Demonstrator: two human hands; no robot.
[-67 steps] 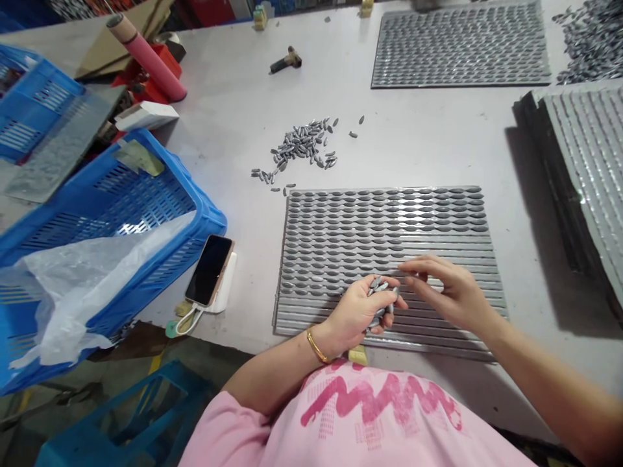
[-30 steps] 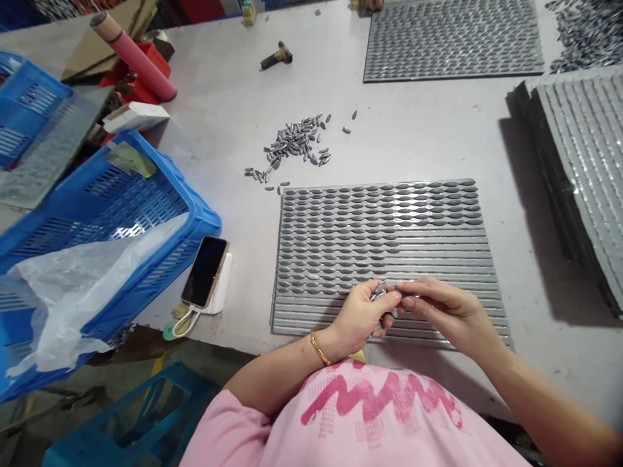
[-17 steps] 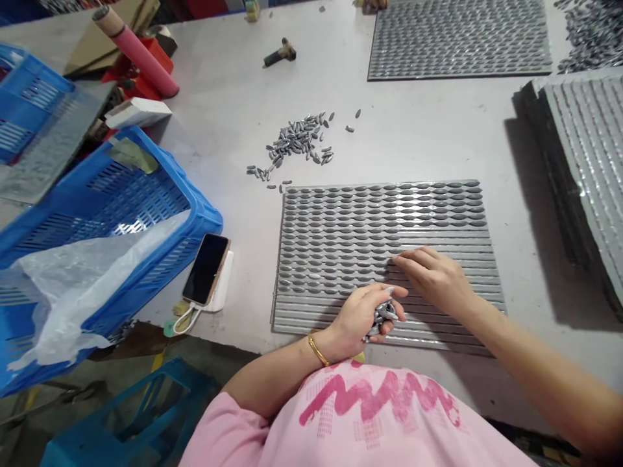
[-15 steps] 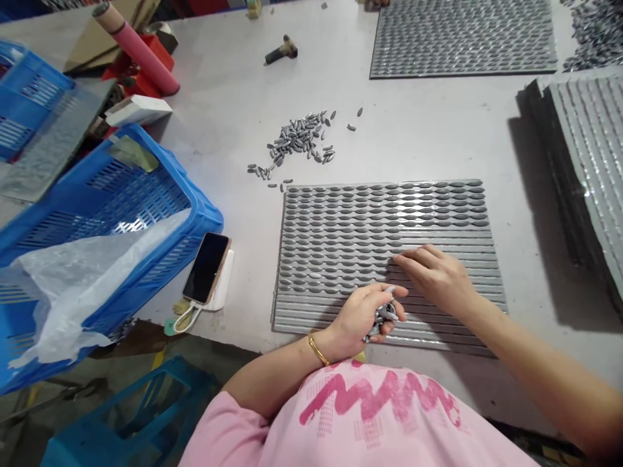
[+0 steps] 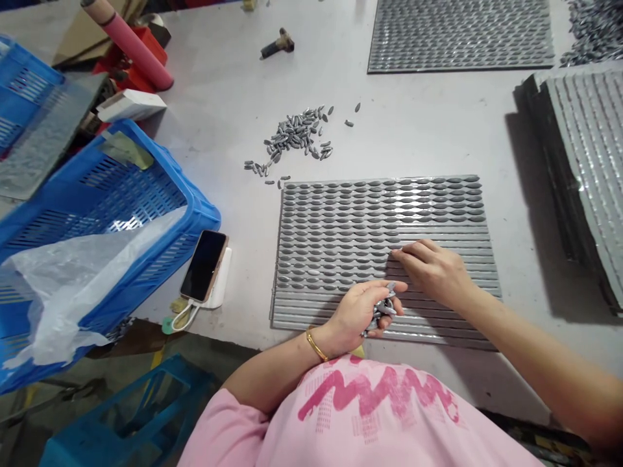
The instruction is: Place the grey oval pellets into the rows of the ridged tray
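Note:
In front of me lies a grey grooved board [image 5: 302, 312]; rows of small spindle-shaped grey pieces [image 5: 335, 225] fill its upper and left parts, and bare grooves show at the lower right. My left hand [image 5: 354, 310], palm turned up over the board's lower middle, is curled around a handful of loose grey pieces [image 5: 387, 307]. Against the board, at the right end of a partly filled row, my right hand [image 5: 435, 267] has its fingertips pinched together. Whatever is between those fingertips is hidden.
Loose pieces [image 5: 294, 133] lie heaped beyond the board. A stack of grooved boards [image 5: 584, 162] stands at right, a filled board [image 5: 460, 35] behind. At left are a blue crate [image 5: 195, 211] with plastic film, a phone [image 5: 204, 266] and a dark-handled tool [image 5: 277, 45].
The view has shifted slightly. My right fingers have drawn a little closer together at the same place on the board. My left hand stays put with its pieces.

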